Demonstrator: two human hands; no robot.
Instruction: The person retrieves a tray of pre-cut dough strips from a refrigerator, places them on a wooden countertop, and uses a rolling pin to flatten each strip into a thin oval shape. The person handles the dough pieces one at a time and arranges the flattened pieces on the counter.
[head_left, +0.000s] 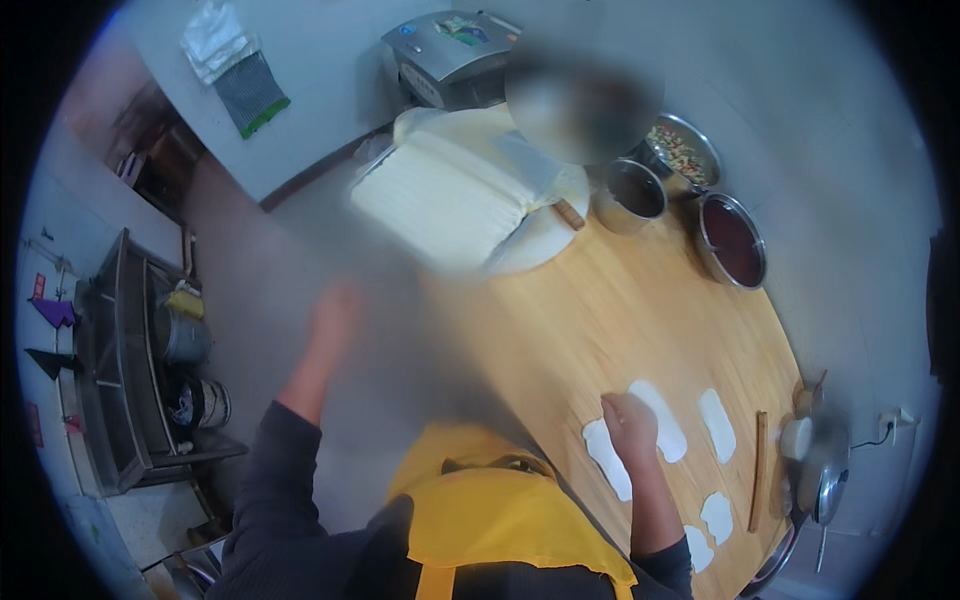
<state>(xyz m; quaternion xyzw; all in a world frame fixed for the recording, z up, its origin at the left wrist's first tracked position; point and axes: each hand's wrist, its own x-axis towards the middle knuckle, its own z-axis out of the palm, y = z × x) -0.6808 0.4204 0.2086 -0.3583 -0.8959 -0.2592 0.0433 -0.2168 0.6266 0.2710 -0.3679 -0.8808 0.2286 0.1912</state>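
My left hand (336, 306) is blurred and hangs over the floor, left of a round wooden table (592, 322). Its fingers look curled, but the blur hides whether they hold anything. Over the table my right hand (634, 427) is bent at the fingers, and its palm side is hidden. It overlaps two flat, elongated pieces of white dough, one on the left (609, 461) and one on the right (661, 424). Further right lies another long dough piece (718, 426). Two smaller dough pieces (718, 517) (698, 549) lie nearer my right forearm.
A pale covered slab (442, 199) rests at the table's far left, beside a wooden handle (570, 215). Steel pots hold chopped filling (682, 154), dark contents (636, 187) and dark red contents (731, 240). A wooden stick (759, 472) lies right. A metal rack (135, 360) stands left.
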